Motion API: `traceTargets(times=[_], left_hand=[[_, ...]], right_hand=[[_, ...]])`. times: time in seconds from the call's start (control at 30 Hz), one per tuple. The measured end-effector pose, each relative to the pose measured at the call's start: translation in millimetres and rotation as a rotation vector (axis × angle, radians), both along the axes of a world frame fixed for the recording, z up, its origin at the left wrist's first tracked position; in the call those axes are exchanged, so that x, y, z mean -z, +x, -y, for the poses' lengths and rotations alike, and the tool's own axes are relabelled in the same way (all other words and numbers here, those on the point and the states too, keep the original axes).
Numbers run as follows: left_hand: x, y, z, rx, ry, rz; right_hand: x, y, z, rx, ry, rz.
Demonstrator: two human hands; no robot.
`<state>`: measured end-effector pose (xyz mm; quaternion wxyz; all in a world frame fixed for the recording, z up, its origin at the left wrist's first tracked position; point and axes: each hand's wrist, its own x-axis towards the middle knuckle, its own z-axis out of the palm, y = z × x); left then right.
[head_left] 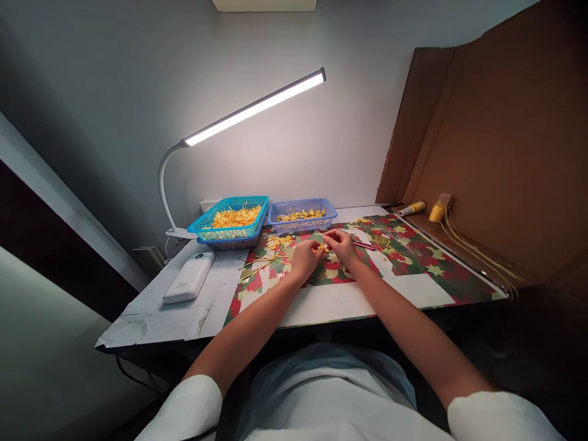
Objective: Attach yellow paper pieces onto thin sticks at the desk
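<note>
My left hand (307, 256) is closed in a pinch on a small yellow ribbon bow (323, 248) over the patterned sheet. The fingers of my right hand (342, 246) meet it from the other side, pinched at the bow's upper edge; the fingertips hide part of it. Left of my left hand lie several yellow bows (279, 242) and a loose bunch of thin gold ties (266, 260). A slim pink tool (364, 245) rests just beyond my right hand. More fine gold pieces (382, 242) are scattered to its right.
At the back stand a teal basket (197, 228) of yellow ribbon pieces and a blue basket (301, 225) of gold bows. A lit lamp (257, 107) arches above. A white power bank (189, 278) lies left. Cardboard (496, 141) walls the right side, near a yellow-ended spool (436, 211).
</note>
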<state>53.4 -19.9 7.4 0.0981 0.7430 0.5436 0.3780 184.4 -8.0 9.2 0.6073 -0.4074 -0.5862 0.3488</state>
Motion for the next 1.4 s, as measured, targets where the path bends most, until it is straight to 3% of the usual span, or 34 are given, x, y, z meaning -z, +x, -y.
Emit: traceTargets(times=[0.2, 0.67, 1.0, 1.2, 1.4], left_hand=[[-2.2, -5, -10, 0.085, 0.022, -0.02], [2.7, -18, -15, 0.031, 0.082, -0.135], [1.3, -23, -10, 0.094, 0.106, -0.078], [2.7, -23, -12, 0.068, 0.072, -0.084], [3.7, -21, -14, 0.009, 0.012, -0.045]], right_hand=[[4.8, 0, -6, -0.031, -0.001, -0.049], [-0.9, 1, -1, 0.024, -0.04, -0.028], [-3.5, 1, 0, 0.024, -0.068, -0.083], [-3.9, 1, 3, -0.006, -0.047, 0.024], [-3.7, 0, 2, -0.002, -0.062, -0.004]])
